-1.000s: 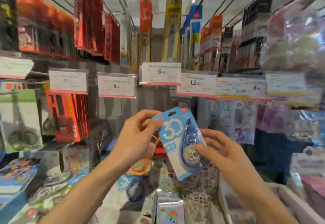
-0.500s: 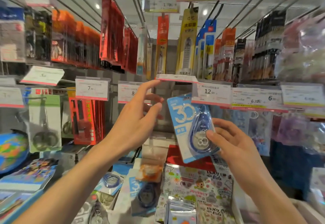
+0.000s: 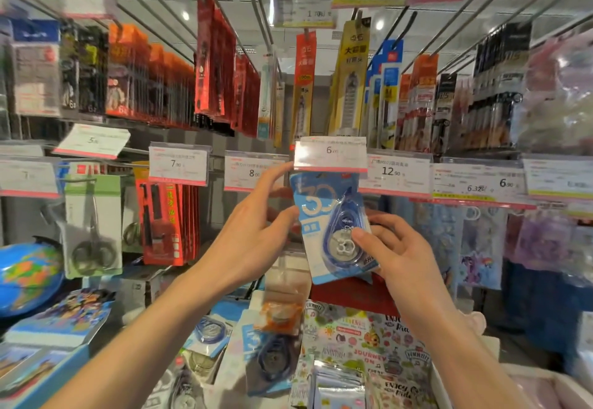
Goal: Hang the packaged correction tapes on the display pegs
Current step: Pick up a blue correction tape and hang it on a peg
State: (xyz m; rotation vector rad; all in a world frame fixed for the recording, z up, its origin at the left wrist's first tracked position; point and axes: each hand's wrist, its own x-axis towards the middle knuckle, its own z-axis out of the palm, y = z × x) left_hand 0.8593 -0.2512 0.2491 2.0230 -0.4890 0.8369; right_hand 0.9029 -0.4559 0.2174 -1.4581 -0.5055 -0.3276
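A blue packaged correction tape (image 3: 333, 232) marked "30" is held up in front of the shelf wall, its top edge tucked behind a white "6" price tag (image 3: 330, 153) at the front of a peg. My right hand (image 3: 394, 248) pinches its lower right side, thumb on the blister. My left hand (image 3: 256, 229) touches its left edge with thumb and fingers. The peg itself is hidden behind the tag. More packaged correction tapes (image 3: 266, 354) lie loose in a pile below.
Rows of pegs hold red packs (image 3: 167, 219), scissors (image 3: 93, 225) and pens above. Price tags (image 3: 178, 165) line the peg fronts. A globe (image 3: 25, 277) sits low left. Sticker packs (image 3: 362, 338) fill the bin below.
The pack has risen from chest height until its top sits behind the "6" tag. My left hand let go, reached up to the tag, and now rests on the pack's left edge.
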